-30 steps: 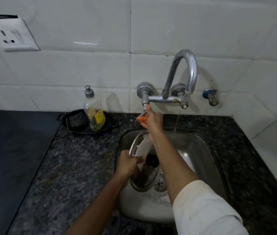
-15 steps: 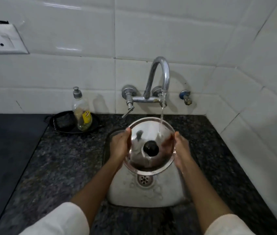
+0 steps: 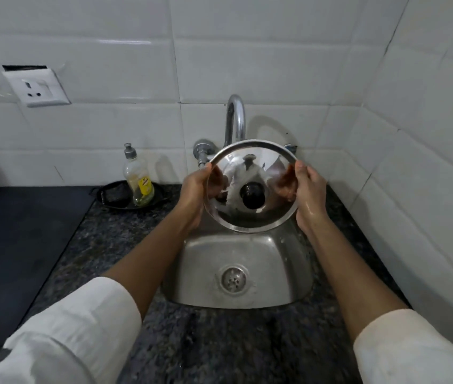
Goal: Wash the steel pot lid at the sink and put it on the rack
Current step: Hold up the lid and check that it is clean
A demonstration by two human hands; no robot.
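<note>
I hold the steel lid (image 3: pixel 253 162) by its rim over the sink (image 3: pixel 206 261), my left hand (image 3: pixel 195 189) clasping the edge at nine o'clock, my right hand (image 3: pixel 309 187) at three o'clock, knob (image 3: pixel 252 198) facing me, tilted up under the tap (image 3: pixel 235 117). This looks like the rinsing step. Next I would need to turn it under the water; no rack is in sight.

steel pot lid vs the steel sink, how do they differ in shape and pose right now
The round steel pot lid is tilted toward the camera, lifted at its rim by the left hand and right hand; the squarish steel sink is set into the dark speckled counter. The lid bears a black knob; the sink has a perforated drain. Both are shiny steel.
</note>
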